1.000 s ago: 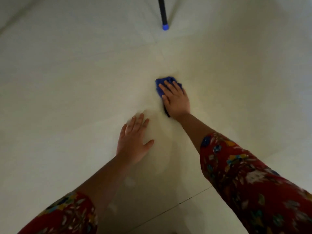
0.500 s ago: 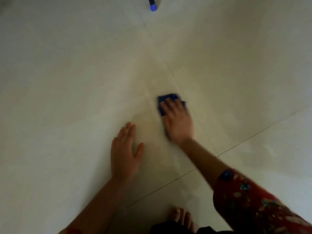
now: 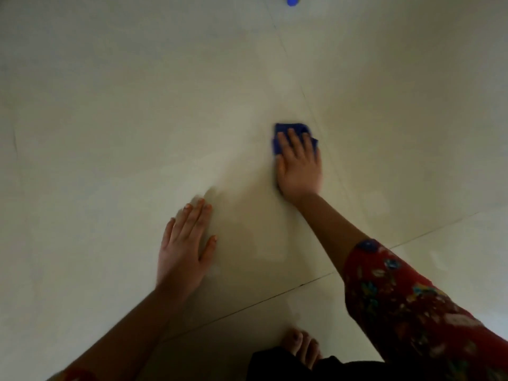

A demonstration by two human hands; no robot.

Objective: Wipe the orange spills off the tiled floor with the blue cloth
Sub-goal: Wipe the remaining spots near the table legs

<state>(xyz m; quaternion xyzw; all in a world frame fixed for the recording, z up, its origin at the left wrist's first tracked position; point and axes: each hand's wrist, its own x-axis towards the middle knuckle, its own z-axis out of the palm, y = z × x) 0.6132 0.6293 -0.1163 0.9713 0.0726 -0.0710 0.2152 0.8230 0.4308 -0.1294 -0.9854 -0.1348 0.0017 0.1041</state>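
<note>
Both your hands lay flat with straight fingers. Your right hand (image 3: 298, 171) pressed down on the blue cloth (image 3: 291, 130), which sat bunched on the tiled floor (image 3: 110, 119) just beside a grout line (image 3: 309, 105). Your left hand (image 3: 184, 248) rested palm down on bare tile, holding nothing, well apart from the cloth. A red floral sleeve (image 3: 406, 306) covered your right forearm. A bare foot (image 3: 301, 345) stood near the lower edge.

- Pale cream tiled floor (image 3: 110, 133), glossy, dimly lit.
- Grout line (image 3: 302, 92) runs toward 12 o'clock; second grout line (image 3: 247, 307) slants from 7 to 3.
- Blue-tipped object (image 3: 292, 0) at the 12 o'clock edge.
</note>
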